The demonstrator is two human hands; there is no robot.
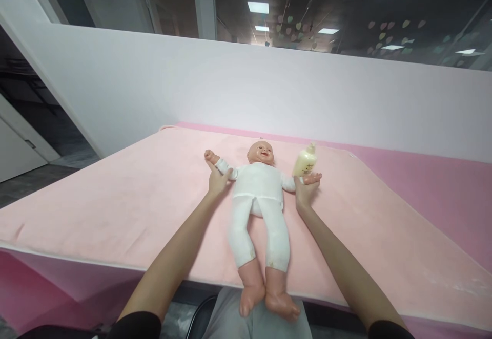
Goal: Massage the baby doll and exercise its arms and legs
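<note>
A baby doll [257, 190] in a white suit lies on its back on the pink towel [134, 200], head away from me, feet over the near edge. My left hand [218, 180] grips the doll's arm on the left, fingers wrapped round the white sleeve. My right hand [305, 189] holds the doll's other arm near its wrist, fingers closed under it. A pale yellow lotion bottle [305, 160] stands just behind that hand, next to the doll's hand.
The towel covers a table with a darker pink cover [430, 185] showing at the right. A white partition wall [246, 88] rises behind the table. A doorway and dark floor lie at the left. My lap is below the near edge.
</note>
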